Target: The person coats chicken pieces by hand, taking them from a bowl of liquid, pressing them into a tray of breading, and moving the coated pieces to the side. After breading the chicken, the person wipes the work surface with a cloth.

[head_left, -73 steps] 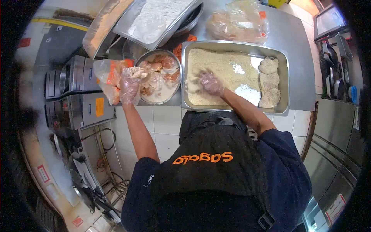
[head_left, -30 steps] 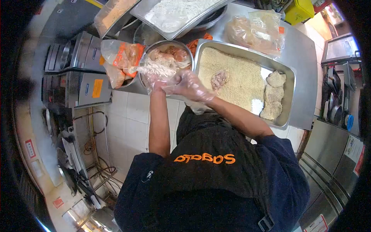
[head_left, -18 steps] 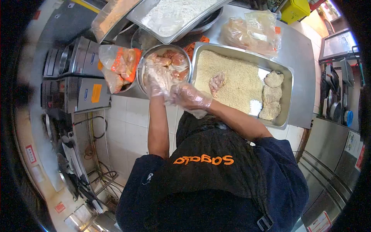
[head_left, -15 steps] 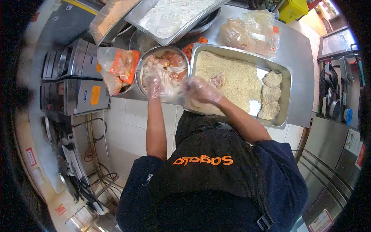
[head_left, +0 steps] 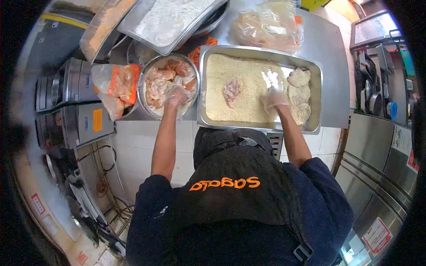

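My left hand [head_left: 177,95], in a clear plastic glove, is in the round metal bowl [head_left: 140,92] and touches the raw chicken pieces [head_left: 156,82] in pale liquid. Its fingers do not show clearly. Over the breadcrumbs [head_left: 257,71] in the deep steel tray [head_left: 262,126], my gloved right hand [head_left: 276,98] is smeared by motion, so its grip cannot be made out. A single raw chicken piece [head_left: 231,90] lies uncoated on top of the crumbs, left of my right hand. Several crumb-coated chicken pieces [head_left: 299,93] line the tray's right end.
Behind the bowl stands a tray of white flour [head_left: 166,20], beside a container of orange-brown powder [head_left: 106,29]. A plastic bag with orange print [head_left: 122,84] sits left of the bowl. More clear bags [head_left: 268,26] rest on the steel counter [head_left: 335,75] behind the crumb tray.
My right hand has moved right, from between bowl and tray to the tray's right half. My left hand remains in the bowl. The whole view has shifted slightly.
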### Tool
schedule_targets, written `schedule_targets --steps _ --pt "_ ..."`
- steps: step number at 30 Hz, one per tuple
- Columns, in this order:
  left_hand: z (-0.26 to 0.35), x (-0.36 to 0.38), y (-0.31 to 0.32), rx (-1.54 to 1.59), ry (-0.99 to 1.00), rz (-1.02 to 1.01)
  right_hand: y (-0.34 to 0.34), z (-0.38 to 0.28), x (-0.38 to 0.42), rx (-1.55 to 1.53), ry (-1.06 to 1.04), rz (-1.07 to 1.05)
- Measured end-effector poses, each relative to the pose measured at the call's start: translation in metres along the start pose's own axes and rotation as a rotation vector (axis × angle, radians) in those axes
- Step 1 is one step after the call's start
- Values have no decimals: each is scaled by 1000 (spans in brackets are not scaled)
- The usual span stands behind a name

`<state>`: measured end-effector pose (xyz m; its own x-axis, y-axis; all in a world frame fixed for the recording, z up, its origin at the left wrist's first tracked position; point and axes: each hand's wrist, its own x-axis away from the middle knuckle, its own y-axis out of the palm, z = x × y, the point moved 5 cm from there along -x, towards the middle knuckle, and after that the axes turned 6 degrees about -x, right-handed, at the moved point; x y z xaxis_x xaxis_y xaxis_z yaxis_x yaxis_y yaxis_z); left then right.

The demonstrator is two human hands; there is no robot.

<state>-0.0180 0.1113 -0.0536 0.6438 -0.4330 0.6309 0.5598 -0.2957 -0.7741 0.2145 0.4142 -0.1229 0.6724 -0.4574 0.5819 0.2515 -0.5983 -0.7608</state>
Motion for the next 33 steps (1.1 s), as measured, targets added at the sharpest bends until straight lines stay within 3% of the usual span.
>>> schedule_targets --steps 1,2,3,5,6,8,9,11,13,15,16,18,19,21,22,24,27,29,31,33 --pt "-1 -2 1 -77 9 -53 6 -2 16 -58 25 -61" --pt "-6 -9 9 -27 17 74 13 -5 29 -118 48 -124" --pt "-16 -22 23 -27 21 74 17 -10 38 -118 51 -122" --pt "-23 -37 40 -94 126 101 27 -19 54 -580 109 -117" --pt "-20 -38 44 -95 133 95 26 -23 57 -581 118 -118" --pt "-9 -29 31 -41 29 21 24 -48 64 -888 74 -456" --pt "-10 -33 30 -41 31 23 25 -55 59 -888 73 -453" --pt "-17 -40 34 -69 60 40 15 -75 53 -1368 51 -272" --pt "-26 -36 38 2 41 94 7 -75 39 -1420 45 -356" --pt "-31 -27 30 66 29 160 -13 -53 -14 -547 -229 8" --pt "-30 -19 23 56 45 199 1 -38 -51 -549 -233 12" --pt "-36 -14 16 48 52 243 27 -14 -114 97 -195 330" --pt "-44 -15 18 80 71 213 15 -34 -111 95 -205 328" --pt "-55 -5 19 114 80 179 -10 -86 -94 -647 2 85" --pt "-54 8 7 256 128 281 18 -102 -133 -428 -197 306" --pt "-60 14 0 401 170 388 68 -129 -184 -198 -402 521" --pt "-80 8 8 691 207 458 109 -159 -198 -363 -648 198" --pt "-81 17 3 772 224 446 132 -134 -196 -579 -600 205" --pt "-80 31 -1 851 158 504 48 -158 -74 -173 -349 444" --pt "-87 36 4 869 76 535 23 -173 -1 40 -221 776"
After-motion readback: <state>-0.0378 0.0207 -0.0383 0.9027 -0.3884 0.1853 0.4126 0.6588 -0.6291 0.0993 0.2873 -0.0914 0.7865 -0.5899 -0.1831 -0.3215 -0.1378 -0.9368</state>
